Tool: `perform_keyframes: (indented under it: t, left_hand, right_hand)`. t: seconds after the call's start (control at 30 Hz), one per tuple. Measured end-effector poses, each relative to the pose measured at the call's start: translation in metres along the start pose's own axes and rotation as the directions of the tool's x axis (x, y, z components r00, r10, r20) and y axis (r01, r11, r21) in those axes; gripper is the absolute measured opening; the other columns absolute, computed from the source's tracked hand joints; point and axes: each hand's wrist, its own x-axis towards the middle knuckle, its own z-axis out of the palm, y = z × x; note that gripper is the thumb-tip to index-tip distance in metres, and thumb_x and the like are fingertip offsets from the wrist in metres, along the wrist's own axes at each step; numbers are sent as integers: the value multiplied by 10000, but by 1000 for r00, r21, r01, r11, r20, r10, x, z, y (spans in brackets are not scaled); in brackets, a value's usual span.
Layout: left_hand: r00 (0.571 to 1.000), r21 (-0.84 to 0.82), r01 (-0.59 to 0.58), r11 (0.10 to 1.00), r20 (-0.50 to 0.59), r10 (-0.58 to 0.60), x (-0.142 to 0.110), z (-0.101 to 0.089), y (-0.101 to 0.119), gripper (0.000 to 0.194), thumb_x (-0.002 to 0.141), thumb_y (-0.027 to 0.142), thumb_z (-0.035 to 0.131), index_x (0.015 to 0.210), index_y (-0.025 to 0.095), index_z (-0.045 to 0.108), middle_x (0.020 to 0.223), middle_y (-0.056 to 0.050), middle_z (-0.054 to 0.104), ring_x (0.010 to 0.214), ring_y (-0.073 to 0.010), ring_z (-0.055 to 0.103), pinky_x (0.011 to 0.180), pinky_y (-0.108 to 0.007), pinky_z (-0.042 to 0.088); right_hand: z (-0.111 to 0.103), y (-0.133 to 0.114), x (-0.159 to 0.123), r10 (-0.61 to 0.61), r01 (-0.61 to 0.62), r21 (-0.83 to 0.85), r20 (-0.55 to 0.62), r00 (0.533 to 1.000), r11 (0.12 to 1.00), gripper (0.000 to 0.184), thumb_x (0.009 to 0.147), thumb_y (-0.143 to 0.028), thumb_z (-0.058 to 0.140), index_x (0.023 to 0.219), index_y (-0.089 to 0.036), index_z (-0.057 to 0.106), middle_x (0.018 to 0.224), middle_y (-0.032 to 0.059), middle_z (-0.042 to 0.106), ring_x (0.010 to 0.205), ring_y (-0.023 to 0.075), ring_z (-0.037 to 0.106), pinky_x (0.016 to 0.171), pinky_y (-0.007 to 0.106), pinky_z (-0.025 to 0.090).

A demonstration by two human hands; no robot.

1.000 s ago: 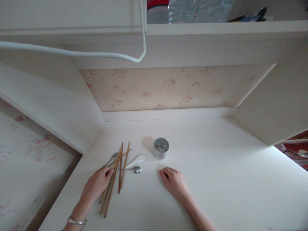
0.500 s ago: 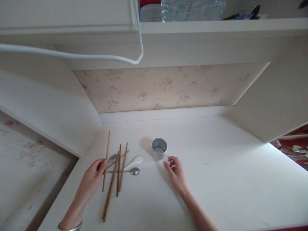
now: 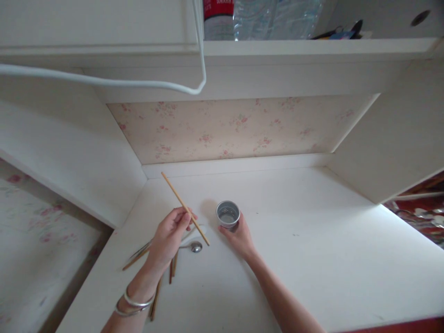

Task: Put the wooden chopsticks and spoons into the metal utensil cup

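Observation:
My left hand (image 3: 169,236) is closed on a wooden chopstick (image 3: 180,203), held above the white desk with its far end pointing up and left. Under that hand lie several more chopsticks (image 3: 133,259), a white ceramic spoon (image 3: 201,228) and a metal spoon (image 3: 196,247). My right hand (image 3: 239,236) is wrapped round the near side of a small metal cup (image 3: 228,213) with holes in its bottom; the cup stands upright on the desk.
The white desk (image 3: 312,259) sits in an alcove with a floral back panel (image 3: 236,129) and white side walls. A shelf above carries bottles (image 3: 263,18). A white cable (image 3: 104,81) hangs across the upper left. A floral bedspread (image 3: 34,222) lies left.
My left hand has lifted one chopstick off the pile and swung it towards the cup. My right hand has moved forward from the desk surface and closed round the cup.

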Motion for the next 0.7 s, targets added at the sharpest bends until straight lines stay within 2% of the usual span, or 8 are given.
perform_keyframes:
  t: [0.2, 0.4, 0.57, 0.7]
  left_hand:
    - [990, 156, -115, 981, 104, 100, 39, 35, 9, 365, 864, 489, 579, 1004, 159, 649, 913, -53, 685, 739, -138, 593, 681, -243, 487]
    - [957, 291, -270, 918, 185, 223, 74, 69, -17, 244, 872, 375, 573, 919, 167, 690, 1008, -75, 665, 880, -167, 631, 766, -269, 510]
    - [949, 351, -291, 890, 225, 222, 78, 82, -45, 219, 865, 341, 573, 899, 162, 695, 965, -75, 663, 836, -166, 633, 769, -294, 528]
    - [946, 373, -295, 880, 245, 213, 74, 84, -52, 187, 853, 305, 589, 875, 161, 707, 941, -78, 672, 818, -167, 636, 796, -311, 526]
  right_hand:
    - [-3, -10, -15, -4, 4, 5, 49, 999, 1000, 678, 699, -329, 777, 1301, -243, 476, 1269, 90, 616, 1159, 295, 578, 1000, 471, 449]
    - [-5, -13, -19, -22, 24, -52, 48, 999, 998, 693, 702, -338, 766, 1324, -252, 472, 1281, 89, 608, 1173, 310, 570, 982, 469, 466]
    - [-6, -10, -19, -30, 35, -80, 64, 997, 996, 713, 698, -327, 771, 1335, -270, 456, 1269, 74, 612, 1166, 299, 576, 982, 454, 470]
    - [-6, -7, -18, -50, 56, -93, 61, 997, 994, 726, 708, -330, 764, 1355, -266, 440, 1284, 83, 597, 1176, 303, 566, 990, 466, 464]
